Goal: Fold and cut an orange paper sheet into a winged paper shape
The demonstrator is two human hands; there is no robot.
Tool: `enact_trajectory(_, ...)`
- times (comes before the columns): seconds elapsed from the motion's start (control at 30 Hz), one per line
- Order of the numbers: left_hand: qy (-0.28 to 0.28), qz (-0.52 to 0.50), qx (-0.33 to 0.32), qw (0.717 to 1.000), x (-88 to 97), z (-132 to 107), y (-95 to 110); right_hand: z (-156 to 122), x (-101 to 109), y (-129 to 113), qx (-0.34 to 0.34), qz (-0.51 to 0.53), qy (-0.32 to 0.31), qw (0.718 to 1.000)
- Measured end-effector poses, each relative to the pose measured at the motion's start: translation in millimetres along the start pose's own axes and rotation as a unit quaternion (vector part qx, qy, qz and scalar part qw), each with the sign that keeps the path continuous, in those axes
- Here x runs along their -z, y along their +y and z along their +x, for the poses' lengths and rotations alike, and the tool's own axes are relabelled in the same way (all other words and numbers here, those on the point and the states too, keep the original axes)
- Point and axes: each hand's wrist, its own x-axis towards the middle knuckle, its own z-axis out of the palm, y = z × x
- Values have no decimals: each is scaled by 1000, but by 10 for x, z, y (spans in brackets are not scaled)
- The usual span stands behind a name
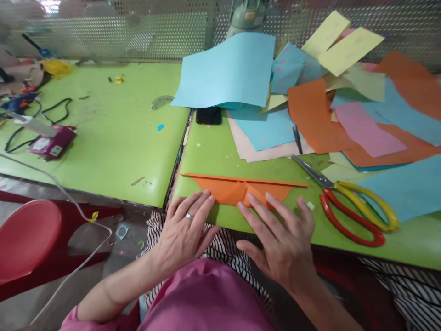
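Observation:
A folded sheet of orange paper lies flat near the front edge of the green table, with a narrow folded strip along its far side. My left hand rests its outstretched fingertips at the paper's near left edge; a ring is on one finger. On the right, my right hand has its fingers spread, some tips over the paper's near right part. Neither hand grips anything. Scissors with red and yellow handles lie partly open to the right of my right hand.
Coloured paper sheets pile up at the back right, beside a large light blue sheet over a dark phone. A purple box with a plugged-in charger stands left. A gap splits the tables; a red stool stands below.

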Motion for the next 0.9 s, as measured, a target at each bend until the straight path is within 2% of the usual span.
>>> enact_trajectory(0.23,-15,57,-45,997,14,-18,-32,33,-75,-28,6,-3,-36,999)
enact_trajectory(0.57,-1,101,-47,994,-57,-35,-30,14,-98,-42,3,5,-44,999)
enact_trajectory(0.7,12,100,-46,994,-86,-45,-36,8,-1,89,4,20,-30,999)
enact_trajectory(0.8,14,94,-41,995,-94,-62,-44,-37,124,256,-11,-3,2,1000)
enact_trajectory(0.9,15,73,-36,997,-70,-64,-23,-95,196,364,-10,-26,-1,1000)
